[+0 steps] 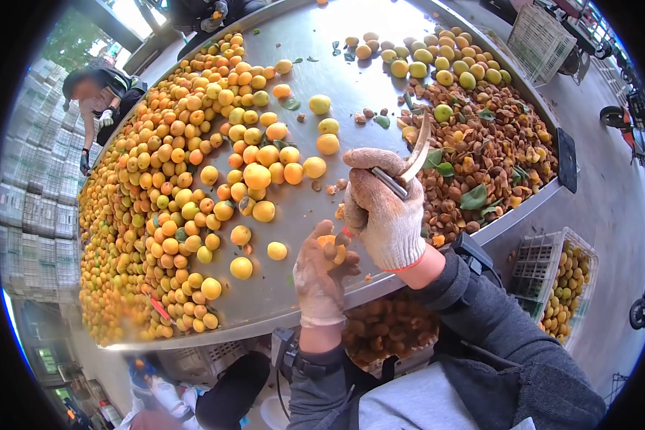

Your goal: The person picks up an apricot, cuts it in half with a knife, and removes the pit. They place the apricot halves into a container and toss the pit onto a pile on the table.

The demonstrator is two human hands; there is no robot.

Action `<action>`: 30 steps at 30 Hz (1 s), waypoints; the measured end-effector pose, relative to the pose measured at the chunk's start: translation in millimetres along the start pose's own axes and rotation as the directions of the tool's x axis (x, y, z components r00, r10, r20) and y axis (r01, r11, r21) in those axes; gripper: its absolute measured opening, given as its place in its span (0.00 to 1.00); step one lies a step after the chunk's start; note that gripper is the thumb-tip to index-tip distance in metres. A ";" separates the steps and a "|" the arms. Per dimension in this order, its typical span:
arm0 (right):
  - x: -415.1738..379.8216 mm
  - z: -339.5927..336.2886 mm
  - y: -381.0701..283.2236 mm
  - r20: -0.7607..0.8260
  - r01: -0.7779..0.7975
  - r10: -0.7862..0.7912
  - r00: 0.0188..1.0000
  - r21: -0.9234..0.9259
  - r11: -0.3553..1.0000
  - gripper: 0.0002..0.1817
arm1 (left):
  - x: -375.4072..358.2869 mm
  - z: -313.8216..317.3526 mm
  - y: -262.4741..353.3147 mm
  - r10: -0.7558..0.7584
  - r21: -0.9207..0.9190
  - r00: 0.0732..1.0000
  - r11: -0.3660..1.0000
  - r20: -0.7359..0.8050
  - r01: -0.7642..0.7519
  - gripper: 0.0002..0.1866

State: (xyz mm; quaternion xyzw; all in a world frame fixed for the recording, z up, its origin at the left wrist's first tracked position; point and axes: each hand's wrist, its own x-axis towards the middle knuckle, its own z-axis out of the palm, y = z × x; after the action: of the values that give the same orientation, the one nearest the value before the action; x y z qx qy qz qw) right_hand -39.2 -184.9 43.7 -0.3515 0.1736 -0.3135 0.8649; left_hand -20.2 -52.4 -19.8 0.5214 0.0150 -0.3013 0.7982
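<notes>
Where a metal table [294, 208] bears heaped apricots [172, 150], gloved right hand [387, 215] and left hand [318, 279] clamp, respectively, a curved knife [420, 149] and, near the table's edge, a split apricot [339, 254], probably light, soft, slippery inside, best cupped by its skin.

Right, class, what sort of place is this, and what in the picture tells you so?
Probably a fruit-processing shed: yellow-orange fruit heaped on a big metal table, tall stacks of crates to one side, and a curved knife in the gloved right hand.
</notes>
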 end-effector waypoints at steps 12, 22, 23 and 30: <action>13.4 -1.6 26.1 -0.108 -0.090 0.099 0.989 0.087 0.992 0.09 | -2.0 12.9 4.3 0.031 0.046 0.988 0.999 -0.149 -0.024 0.24; 28.2 -12.4 38.2 -0.062 -0.355 0.409 0.910 0.391 0.849 0.09 | 11.7 -20.1 2.3 -0.214 -0.272 0.976 0.938 0.035 0.215 0.21; 28.8 -9.0 32.8 -0.167 -0.263 0.312 0.935 0.264 0.928 0.09 | 11.5 -17.8 6.1 -0.067 -0.102 0.989 0.993 -0.132 0.054 0.20; -1.1 -20.3 20.9 0.548 0.438 0.096 0.831 -0.750 0.495 0.10 | 18.9 -16.4 14.2 0.111 -0.399 0.989 0.906 -0.094 -0.140 0.25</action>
State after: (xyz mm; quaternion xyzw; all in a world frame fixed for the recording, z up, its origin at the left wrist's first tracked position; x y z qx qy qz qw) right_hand -41.8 -182.7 14.7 -0.8170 0.0249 -0.1664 0.5516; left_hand 7.1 -43.5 -22.0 0.3552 0.0709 -0.2216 0.9054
